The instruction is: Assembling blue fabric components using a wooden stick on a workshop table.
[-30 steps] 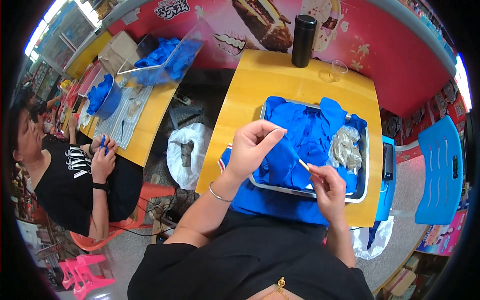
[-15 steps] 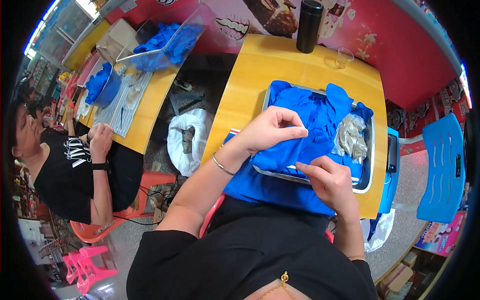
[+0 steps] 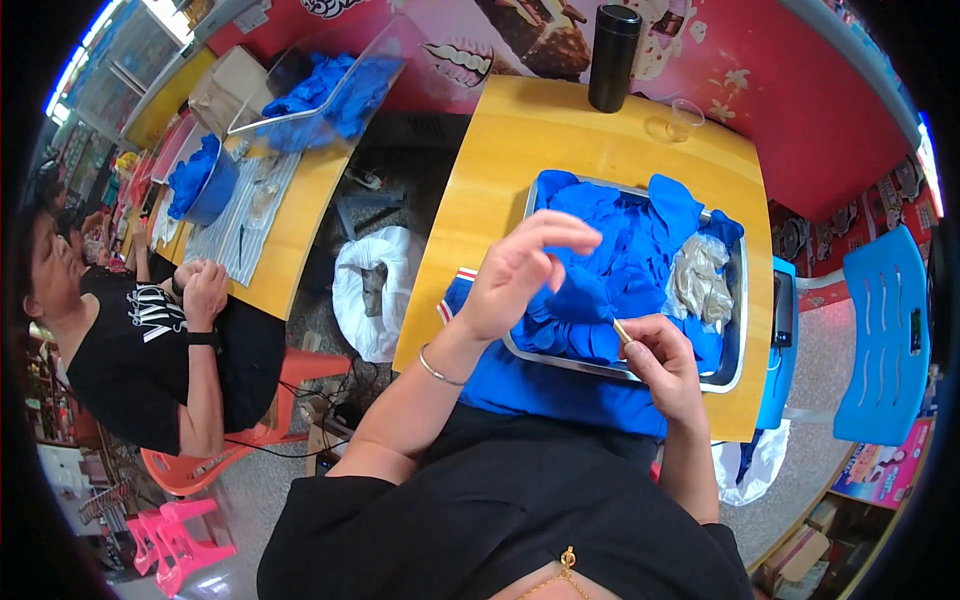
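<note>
Now the blue piece (image 3: 580, 298) lies over the near part of the tray, at the tip of the slim tan stick (image 3: 622, 331); you cannot tell from here whether the two are joined. Half a second ago your left hand (image 3: 518, 280) had it pinched between thumb and fingertips; now that hand is loosely open above it, fingers parted and slightly blurred, with nothing seen in its grasp. Your right hand (image 3: 664, 368) is closed on the stick, thumb against curled fingers, and more of the stick shows than in the last frame, where your hand mostly covered it.

Around the piece, the heap of blue pieces (image 3: 630, 235) fills most of the metal tray (image 3: 741, 320), and the clear plastic bag (image 3: 700, 280) sits at its right side, both as they were. The tray rests on the yellow table (image 3: 490, 170), with the black bottle (image 3: 614, 58) and the clear cup (image 3: 686, 118) near the far edge. To your left, your co-worker (image 3: 120, 350) has both hands together; a second ago a bit of blue showed in them.
</note>
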Tool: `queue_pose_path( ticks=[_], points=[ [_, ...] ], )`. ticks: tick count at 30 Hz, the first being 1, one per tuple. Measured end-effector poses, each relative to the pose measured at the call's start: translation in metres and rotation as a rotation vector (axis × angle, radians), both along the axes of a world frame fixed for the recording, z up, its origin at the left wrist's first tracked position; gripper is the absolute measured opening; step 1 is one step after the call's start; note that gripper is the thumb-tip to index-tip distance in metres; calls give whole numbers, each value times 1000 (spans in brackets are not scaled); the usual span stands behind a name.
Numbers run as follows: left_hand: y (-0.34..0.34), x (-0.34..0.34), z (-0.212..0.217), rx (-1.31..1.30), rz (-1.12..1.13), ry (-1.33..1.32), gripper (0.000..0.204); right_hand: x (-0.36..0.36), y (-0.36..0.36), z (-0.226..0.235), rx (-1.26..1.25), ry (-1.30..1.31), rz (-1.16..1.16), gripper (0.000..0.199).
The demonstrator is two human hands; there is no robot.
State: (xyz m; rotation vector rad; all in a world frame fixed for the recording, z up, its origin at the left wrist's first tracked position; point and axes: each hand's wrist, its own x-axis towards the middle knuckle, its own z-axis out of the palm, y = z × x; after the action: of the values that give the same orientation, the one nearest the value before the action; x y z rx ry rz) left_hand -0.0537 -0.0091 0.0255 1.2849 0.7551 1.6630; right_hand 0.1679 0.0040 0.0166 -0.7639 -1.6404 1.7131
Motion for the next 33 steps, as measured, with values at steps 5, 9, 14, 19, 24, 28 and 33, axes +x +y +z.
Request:
queue_pose_path(
  ticks=[5,9,14,19,24,28,33],
  points=[
    [-13,0,-2,18,104,196,19,1,2,-2,-103,-10,-13,18],
    [-15,2,2,-55,95,165,20,-4,1,-1,-48,26,-60,18],
    [-16,8,11,-67,144,153,17,-6,1,-12,181,11,-184,20],
    [-21,8,23,-220,79,138,18,-3,5,-7,380,-180,-244,22],
    [-18,12,12,-139,127,107,18,-4,5,-8,536,-167,-274,23],
    [-20,12,10,-210,99,123,18,-4,6,-7,555,-187,-246,24],
    [-19,14,15,-215,83,144,16,1,8,-21,445,-97,-159,22]
  ],
)
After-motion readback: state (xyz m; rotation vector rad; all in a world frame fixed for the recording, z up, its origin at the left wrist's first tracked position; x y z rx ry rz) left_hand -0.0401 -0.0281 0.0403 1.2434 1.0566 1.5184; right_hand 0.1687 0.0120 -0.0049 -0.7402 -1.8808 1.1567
